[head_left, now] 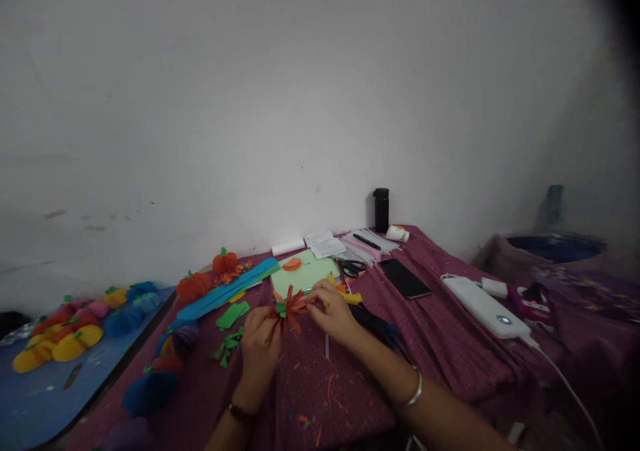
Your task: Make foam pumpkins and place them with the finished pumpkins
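Between my two hands is a bundle of orange strips (293,300) fanning out from a small green centre, like a pumpkin with its top. My left hand (263,338) is closed on the left side of the bundle. My right hand (333,311) has its fingers pinched at the tip of an orange strip on the right. Just beyond it lies what looks like a glue gun (375,324), dark with a yellow tip. Green cut pieces (233,315) and green scraps (227,348) lie left of my left hand.
Finished pumpkins (193,287) in several colours stand at the left, more on a blue board (30,398). Blue strips (225,292), a pale green sheet (300,276), scissors (351,266), a phone (405,278), a black bottle (381,211) and a white power bank (483,304) lie about.
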A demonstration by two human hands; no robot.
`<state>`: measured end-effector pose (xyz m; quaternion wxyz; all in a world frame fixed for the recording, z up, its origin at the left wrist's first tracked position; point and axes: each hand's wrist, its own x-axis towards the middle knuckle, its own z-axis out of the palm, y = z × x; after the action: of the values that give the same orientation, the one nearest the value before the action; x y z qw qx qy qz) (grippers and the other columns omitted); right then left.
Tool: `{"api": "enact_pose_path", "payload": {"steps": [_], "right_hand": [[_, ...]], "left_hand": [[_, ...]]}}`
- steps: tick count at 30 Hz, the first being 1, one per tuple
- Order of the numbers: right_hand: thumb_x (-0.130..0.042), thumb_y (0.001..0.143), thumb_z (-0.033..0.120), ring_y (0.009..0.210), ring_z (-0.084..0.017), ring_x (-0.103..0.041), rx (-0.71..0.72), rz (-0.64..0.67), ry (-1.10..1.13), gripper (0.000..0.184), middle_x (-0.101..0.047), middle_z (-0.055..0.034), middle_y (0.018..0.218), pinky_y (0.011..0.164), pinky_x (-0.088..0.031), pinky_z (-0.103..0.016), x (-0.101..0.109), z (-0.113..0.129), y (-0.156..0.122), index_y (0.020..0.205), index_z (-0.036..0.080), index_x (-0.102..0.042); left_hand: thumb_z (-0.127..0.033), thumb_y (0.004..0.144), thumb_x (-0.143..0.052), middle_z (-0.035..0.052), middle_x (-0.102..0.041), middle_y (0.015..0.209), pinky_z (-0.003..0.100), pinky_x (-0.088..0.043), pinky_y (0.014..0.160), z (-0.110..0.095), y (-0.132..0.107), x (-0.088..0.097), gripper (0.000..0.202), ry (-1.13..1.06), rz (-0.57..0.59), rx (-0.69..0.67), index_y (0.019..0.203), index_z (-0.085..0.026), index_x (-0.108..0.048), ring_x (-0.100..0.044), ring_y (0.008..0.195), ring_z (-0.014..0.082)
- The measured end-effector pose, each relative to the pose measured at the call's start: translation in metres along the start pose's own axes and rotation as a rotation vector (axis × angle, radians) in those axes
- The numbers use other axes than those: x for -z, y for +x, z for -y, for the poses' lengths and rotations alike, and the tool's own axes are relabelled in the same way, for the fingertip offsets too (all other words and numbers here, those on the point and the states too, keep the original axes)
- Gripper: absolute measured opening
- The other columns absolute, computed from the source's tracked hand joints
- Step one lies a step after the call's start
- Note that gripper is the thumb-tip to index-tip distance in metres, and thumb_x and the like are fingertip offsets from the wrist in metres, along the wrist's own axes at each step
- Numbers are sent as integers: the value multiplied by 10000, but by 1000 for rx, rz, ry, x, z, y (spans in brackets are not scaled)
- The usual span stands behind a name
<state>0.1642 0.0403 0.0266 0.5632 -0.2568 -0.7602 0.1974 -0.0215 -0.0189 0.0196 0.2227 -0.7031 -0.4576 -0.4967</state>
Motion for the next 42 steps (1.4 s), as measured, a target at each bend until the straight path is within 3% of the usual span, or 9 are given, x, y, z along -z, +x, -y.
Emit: {"api": "enact_pose_path", "payload": {"steps": [7, 11, 15, 20, 25, 30, 33, 37, 42], "right_hand": [[-634, 805, 118, 830, -172, -589, 78, 166, -184, 128, -655, -26, 833, 766, -436, -293, 0, 3, -3, 874, 214, -685], [-617, 831, 132, 825, -185, -615, 139, 260, -306, 124, -699, -46, 867, 745, -437, -294, -1, 4, -6, 914, 201, -678], [-581, 857, 151, 737, -184, -609, 173, 260, -407, 100, -687, -49, 773, 678, -422, -283, -5, 1, -9, 802, 179, -660], [-550, 870, 164, 708, -186, -606, 208, 214, -411, 145, -685, -50, 743, 673, -415, -292, -2, 10, -9, 755, 178, -638], [-513, 905, 226, 785, -168, -609, 74, 164, -142, 143, -686, -32, 832, 723, -429, -279, 5, 19, -7, 869, 192, -647], [-482, 909, 243, 724, -143, -598, -197, 14, 71, 153, -655, -19, 797, 656, -437, -246, 1, 6, -6, 914, 176, -620], [-528, 877, 236, 689, -137, -593, -249, 13, 95, 153, -645, -8, 782, 626, -432, -238, -4, -1, -7, 995, 184, -611], [-558, 831, 161, 654, -133, -574, -187, 66, 34, 117, -631, 4, 725, 631, -428, -242, -4, 0, -7, 913, 184, -638], [-595, 814, 119, 791, -165, -567, 6, 172, -256, 116, -631, -38, 820, 705, -413, -267, 5, 8, -3, 835, 187, -687]], "left_hand": [[-94, 845, -515, 48, -642, 828, 334, -480, 753, 2, -2, -3, 173, -11, 39, -26, 755, -197, -621, -582, 806, 186], [-70, 836, -515, 44, -640, 817, 327, -484, 742, -1, -3, -5, 170, -54, 120, -65, 807, -188, -634, -578, 812, 187], [-78, 832, -533, 45, -651, 847, 330, -493, 751, -4, -4, -7, 160, -86, 197, -38, 843, -190, -647, -583, 833, 189], [-81, 842, -527, 40, -648, 837, 322, -493, 736, -3, -3, -5, 165, -115, 140, -28, 808, -190, -645, -583, 821, 180], [-122, 853, -521, 42, -644, 814, 326, -491, 713, -1, 2, 1, 159, -76, 27, 11, 765, -186, -637, -586, 783, 180], [-113, 854, -513, 41, -631, 820, 322, -489, 720, -2, 5, 6, 162, -65, -4, 41, 759, -178, -627, -577, 796, 177], [-100, 852, -514, 42, -626, 828, 322, -485, 728, -2, 5, 7, 149, -67, -21, 27, 779, -172, -623, -573, 797, 173], [-95, 851, -519, 43, -625, 843, 325, -481, 746, -1, 4, 7, 146, -65, 8, 26, 788, -174, -625, -570, 813, 174], [-137, 871, -537, 39, -636, 840, 337, -472, 762, -2, 4, 6, 129, -56, 83, 3, 798, -176, -636, -568, 817, 179]]}}
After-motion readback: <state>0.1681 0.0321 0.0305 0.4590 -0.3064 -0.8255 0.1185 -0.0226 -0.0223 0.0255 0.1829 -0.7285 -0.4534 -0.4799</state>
